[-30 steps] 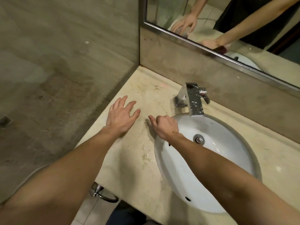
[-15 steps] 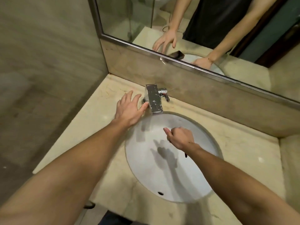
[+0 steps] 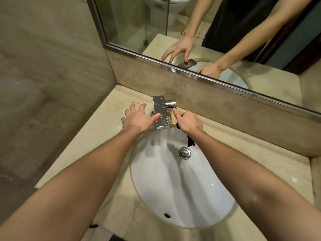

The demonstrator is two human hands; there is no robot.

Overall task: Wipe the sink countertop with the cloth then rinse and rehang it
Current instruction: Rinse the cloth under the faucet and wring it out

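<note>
Dark cloth (image 3: 190,143) bunched in right hand (image 3: 188,122), tail dangling over white sink (image 3: 173,185).

Glossy chrome metal faucet (image 3: 160,113), smooth white glazed basin (image 3: 173,185), polished veined beige marble countertop (image 3: 111,105)

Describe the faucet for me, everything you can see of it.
The faucet is shiny chrome, boxy, with a flat rectangular spout that reaches out over the back rim of the sink. A round knob with a red mark sticks out on its right side. It stands on the counter below the mirror. No water shows. The left hand lays its thumb on the spout; the right hand, holding a dark cloth, points its forefinger at the knob.
</note>
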